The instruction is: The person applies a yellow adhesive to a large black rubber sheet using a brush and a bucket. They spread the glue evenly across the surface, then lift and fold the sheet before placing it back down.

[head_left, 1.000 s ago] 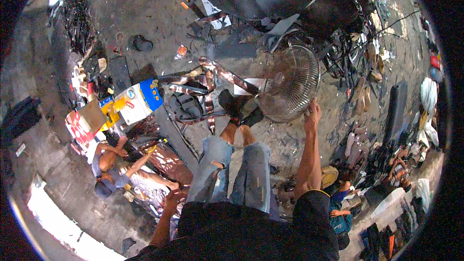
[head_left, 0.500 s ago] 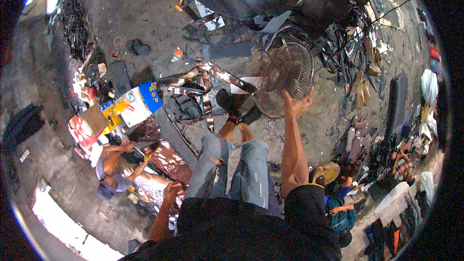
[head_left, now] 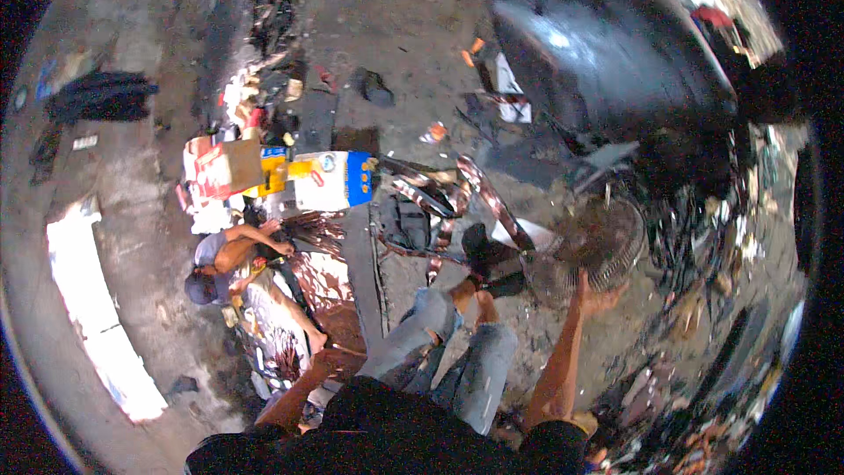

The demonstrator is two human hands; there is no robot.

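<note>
Rough grey concrete floor (head_left: pixel 413 26) spreads under me, strewn with scrap. My right hand (head_left: pixel 591 299) grips the lower rim of a round wire fan guard (head_left: pixel 591 251); it lies just beyond my feet, tilted, its face turned up toward me, thin metal spokes fanning from the hub. My left hand (head_left: pixel 330 361) rests low beside my knee; its grip I cannot tell. Curved rusty strips (head_left: pixel 488 198) lie beside the guard. A cardboard box (head_left: pixel 330 180) sits farther left, beside a crouching person (head_left: pixel 224 259).
</note>
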